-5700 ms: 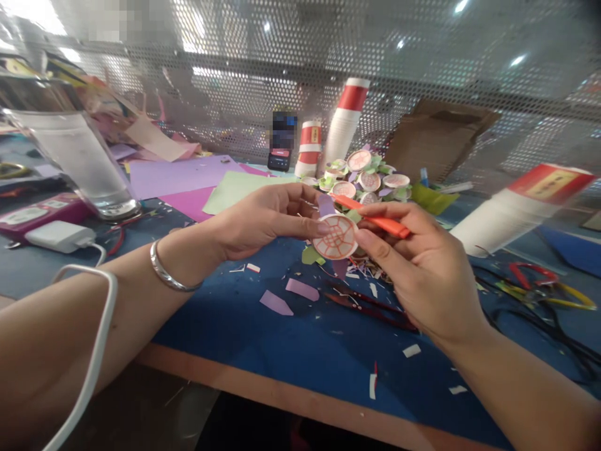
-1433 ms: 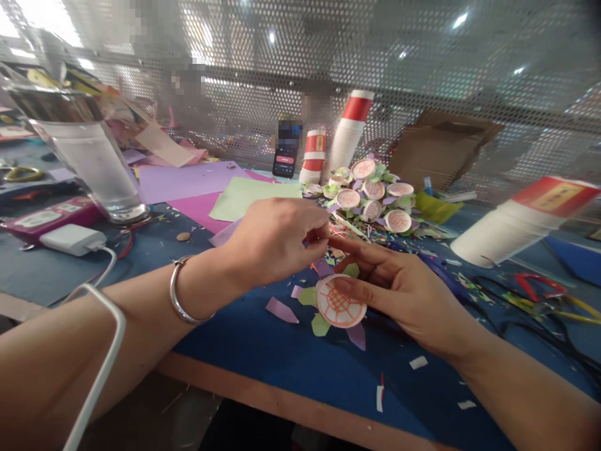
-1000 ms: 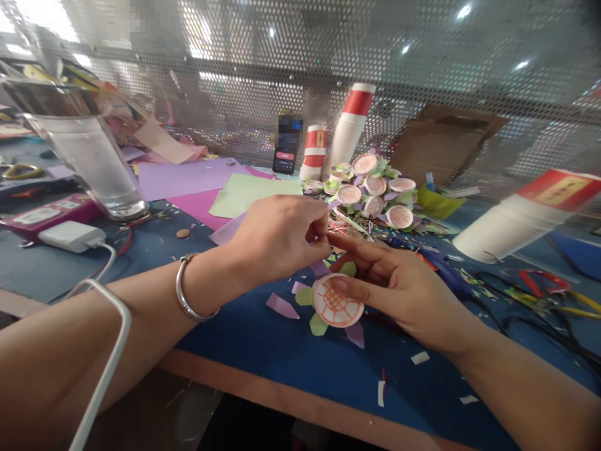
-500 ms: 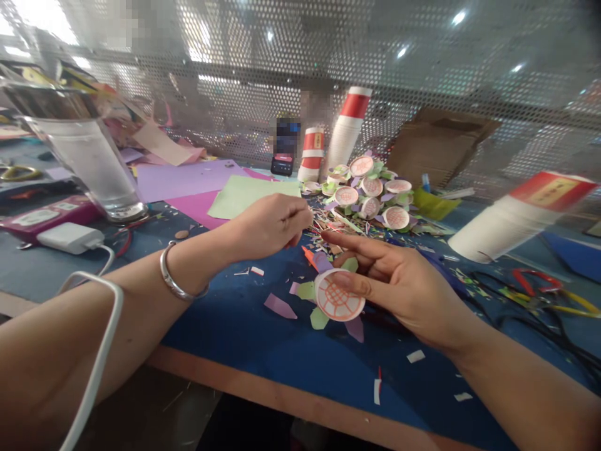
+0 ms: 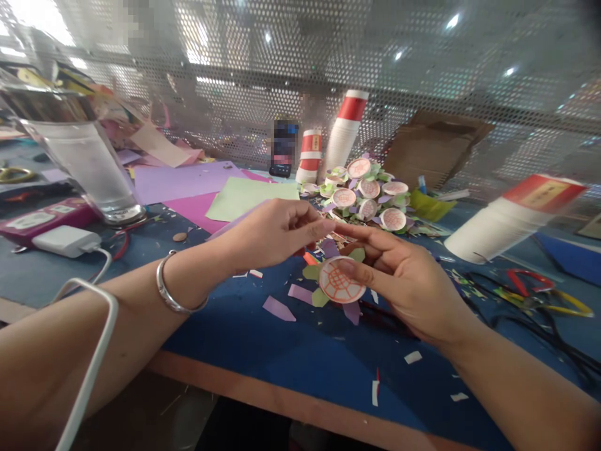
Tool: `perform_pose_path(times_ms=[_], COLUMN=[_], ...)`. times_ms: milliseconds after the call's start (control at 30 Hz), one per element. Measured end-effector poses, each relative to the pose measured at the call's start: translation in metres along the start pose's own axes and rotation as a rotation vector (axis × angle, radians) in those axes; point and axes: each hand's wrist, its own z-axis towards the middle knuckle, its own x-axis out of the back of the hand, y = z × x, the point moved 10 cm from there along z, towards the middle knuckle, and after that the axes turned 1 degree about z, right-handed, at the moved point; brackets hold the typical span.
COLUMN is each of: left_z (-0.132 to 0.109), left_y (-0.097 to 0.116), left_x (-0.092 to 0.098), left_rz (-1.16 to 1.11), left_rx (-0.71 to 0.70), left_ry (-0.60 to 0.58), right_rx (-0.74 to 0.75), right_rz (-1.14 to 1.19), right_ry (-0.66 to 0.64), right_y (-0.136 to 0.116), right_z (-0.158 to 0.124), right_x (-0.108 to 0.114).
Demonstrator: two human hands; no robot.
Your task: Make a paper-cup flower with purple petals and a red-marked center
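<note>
My right hand (image 5: 399, 272) pinches a paper turtle (image 5: 335, 287), with the thumb on its round white shell drawn in orange lines. Green and purple paper pieces stick out around the shell as limbs. My left hand (image 5: 286, 228), a silver bangle at its wrist, has its fingers closed together and its tips meet my right index fingertip. Whatever lies between those left fingers is hidden or too small to name. Below, a loose purple paper piece (image 5: 278, 309) lies on the blue table (image 5: 291, 357). Behind my hands is a pile of similar turtles (image 5: 369, 189).
Stacked paper cups (image 5: 345, 134) stand at the back; another stack (image 5: 502, 219) leans at right near red-and-yellow pliers (image 5: 530, 282). At left are a water glass (image 5: 94, 169), a white charger (image 5: 66, 240) with its cable, and coloured paper sheets (image 5: 178, 181). Paper scraps litter the table.
My left hand has moved right and its fingertips now meet my right index finger. The turtle has risen slightly and tilted in my right hand.
</note>
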Motion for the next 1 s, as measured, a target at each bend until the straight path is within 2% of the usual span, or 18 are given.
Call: perform_pose_path(times_ms=[133, 233, 467, 667, 800, 1000], left_z=[-0.006, -0.008, 0.002, 0.000, -0.001, 0.003], left_y=[-0.009, -0.010, -0.013, -0.013, -0.013, -0.019], left_x=[-0.037, -0.046, -0.029, -0.026, -0.025, -0.021], left_rz=[-0.303, -0.439, -0.404, -0.521, -0.594, -0.719], left_rx=[0.084, 0.101, 0.059, 0.127, 0.175, 0.222], left_ry=[-0.310, -0.389, -0.274, -0.259, -0.227, -0.163], right_rx=[0.032, 0.064, 0.085, 0.124, 0.081, -0.015], right_rz=[-0.050, -0.134, -0.021, 0.002, 0.088, 0.239], right_ry=[0.054, 0.092, 0.128, 0.337, 0.403, 0.406], right_y=[-0.003, -0.008, -0.010, -0.006, 0.004, 0.015], right_z=[0.002, 0.000, -0.001, -0.001, -0.001, 0.000], right_x=[0.006, 0.009, 0.011, 0.037, 0.048, 0.047])
